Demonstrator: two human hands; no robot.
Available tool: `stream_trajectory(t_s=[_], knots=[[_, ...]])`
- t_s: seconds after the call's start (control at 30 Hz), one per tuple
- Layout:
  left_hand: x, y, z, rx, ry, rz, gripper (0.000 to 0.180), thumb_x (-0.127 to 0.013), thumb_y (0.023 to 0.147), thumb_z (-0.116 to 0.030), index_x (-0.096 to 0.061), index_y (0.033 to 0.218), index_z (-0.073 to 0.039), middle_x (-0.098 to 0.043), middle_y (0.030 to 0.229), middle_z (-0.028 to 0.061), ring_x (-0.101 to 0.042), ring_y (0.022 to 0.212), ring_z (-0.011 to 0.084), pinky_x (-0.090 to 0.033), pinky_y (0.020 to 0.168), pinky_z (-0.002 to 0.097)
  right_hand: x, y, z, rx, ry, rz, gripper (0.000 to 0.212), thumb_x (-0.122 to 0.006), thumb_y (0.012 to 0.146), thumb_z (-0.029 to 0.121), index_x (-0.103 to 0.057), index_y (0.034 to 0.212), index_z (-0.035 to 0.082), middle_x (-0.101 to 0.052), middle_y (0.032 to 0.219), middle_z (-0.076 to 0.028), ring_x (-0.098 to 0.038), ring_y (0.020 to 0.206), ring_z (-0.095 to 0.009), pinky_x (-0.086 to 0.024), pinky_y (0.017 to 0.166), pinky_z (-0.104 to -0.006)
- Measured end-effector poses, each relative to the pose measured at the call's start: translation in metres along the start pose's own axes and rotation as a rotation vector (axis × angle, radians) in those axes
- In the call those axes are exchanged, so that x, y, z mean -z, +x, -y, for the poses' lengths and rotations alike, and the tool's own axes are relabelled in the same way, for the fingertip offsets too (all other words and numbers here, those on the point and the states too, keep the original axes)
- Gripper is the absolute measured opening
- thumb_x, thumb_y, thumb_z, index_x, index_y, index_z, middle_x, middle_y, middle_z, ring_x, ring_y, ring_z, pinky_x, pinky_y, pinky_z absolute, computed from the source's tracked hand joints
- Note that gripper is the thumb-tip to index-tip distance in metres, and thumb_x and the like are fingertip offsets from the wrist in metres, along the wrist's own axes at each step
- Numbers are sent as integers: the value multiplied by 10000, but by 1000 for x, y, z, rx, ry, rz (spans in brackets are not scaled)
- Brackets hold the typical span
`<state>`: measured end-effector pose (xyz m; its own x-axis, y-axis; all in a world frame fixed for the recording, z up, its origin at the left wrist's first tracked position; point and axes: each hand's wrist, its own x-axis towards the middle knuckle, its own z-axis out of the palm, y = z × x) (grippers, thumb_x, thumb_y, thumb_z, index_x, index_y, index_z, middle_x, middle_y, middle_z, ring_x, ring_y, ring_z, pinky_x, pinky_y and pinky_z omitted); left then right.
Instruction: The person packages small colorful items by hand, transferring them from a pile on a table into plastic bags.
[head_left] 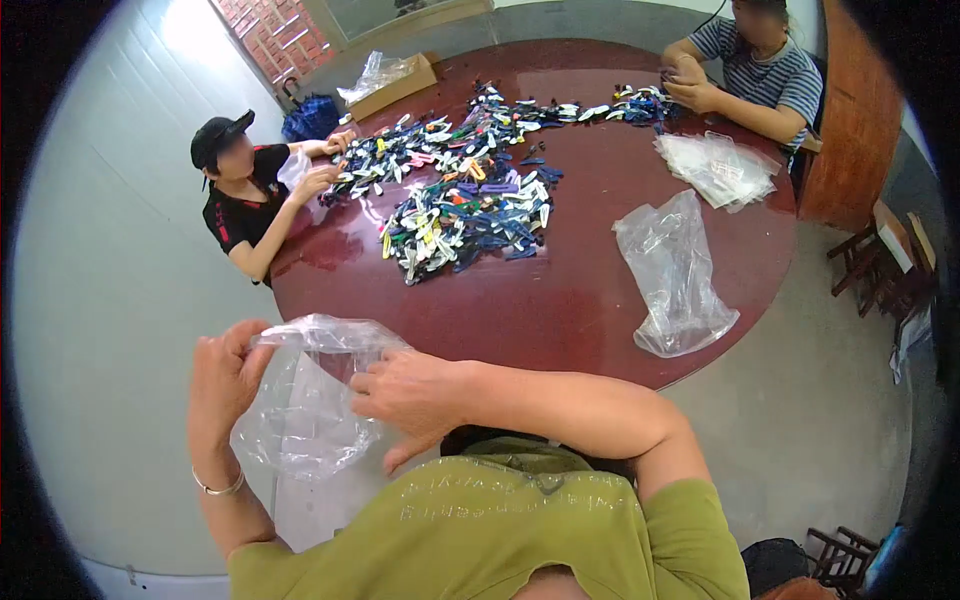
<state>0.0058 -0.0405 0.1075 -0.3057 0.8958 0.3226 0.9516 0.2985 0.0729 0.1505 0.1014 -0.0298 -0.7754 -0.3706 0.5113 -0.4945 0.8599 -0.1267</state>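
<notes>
A clear plastic bag [310, 420] hangs in front of me at the near left of the table, its mouth spread wide. My left hand [228, 375] pinches the left end of its rim between thumb and fingers. At the opposite end, my right hand [412, 395] has its fingers curled against the bag's edge, while the thumb points down, away from them. No contents show through the film. Beyond the bag, a heap of small slim clip-like pieces [465, 225] in white, dark blue, yellow and other colours covers part of the table.
The round dark-red table [590, 300] bears another clear bag [675, 270] and a stack of flat bags [715, 168] at right. A cardboard box [400, 88] stands at the far edge. Two people [245, 190] [765, 75] sit across. Wooden stools [880, 260] stand at right.
</notes>
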Motion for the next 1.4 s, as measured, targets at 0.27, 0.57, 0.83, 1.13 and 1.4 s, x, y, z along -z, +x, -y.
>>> stream_trajectory(t_s=[0.27, 0.57, 0.83, 1.13, 1.4], knots=[[-28, -33, -30, -180, -148, -123, 153, -605, 758, -26, -652, 902, -42, -541, 587, 139, -448, 436, 240, -399, 459, 314, -39, 43, 10, -541, 436, 35, 379, -564, 834, 315, -570, 995, -27, -566, 986, -241, -580, 871, -391, -459, 827, -454], [-32, -51, 22, -137, -241, -498, 245, -562, 808, 53, -673, 1010, -31, -533, 638, -19, -381, 524, 27, -312, 470, 184, -84, 38, 36, -331, -211, 68, 323, -633, 774, 213, -589, 1006, -8, -596, 966, -166, -534, 1023, -309, -410, 849, -486], [-44, -75, 68, 0, -423, -658, 209, -510, 925, -15, -641, 1086, 12, -583, 741, -39, -421, 595, 15, -348, 528, 158, 52, -47, 78, -457, -300, -648, 105, -662, 727, 102, -669, 832, 101, -656, 838, -65, -641, 700, -260, -526, 639, -331], [-44, -52, 59, -49, -673, -665, 214, -526, 924, -31, -615, 1104, 47, -630, 903, 24, -512, 713, 40, -394, 601, 146, 66, -233, 6, -1678, -736, -6, 575, -549, 840, 451, -479, 1287, 96, -440, 1345, -143, -401, 1242, -316, -329, 1002, -473], [-51, -38, 57, -157, -818, -504, 215, -527, 914, -9, -598, 1098, 75, -634, 973, 77, -567, 827, 98, -450, 742, 194, 55, -250, -7, -1509, -861, -176, 549, -544, 813, 482, -541, 1194, 86, -491, 1247, -156, -433, 1191, -342, -328, 971, -510]])
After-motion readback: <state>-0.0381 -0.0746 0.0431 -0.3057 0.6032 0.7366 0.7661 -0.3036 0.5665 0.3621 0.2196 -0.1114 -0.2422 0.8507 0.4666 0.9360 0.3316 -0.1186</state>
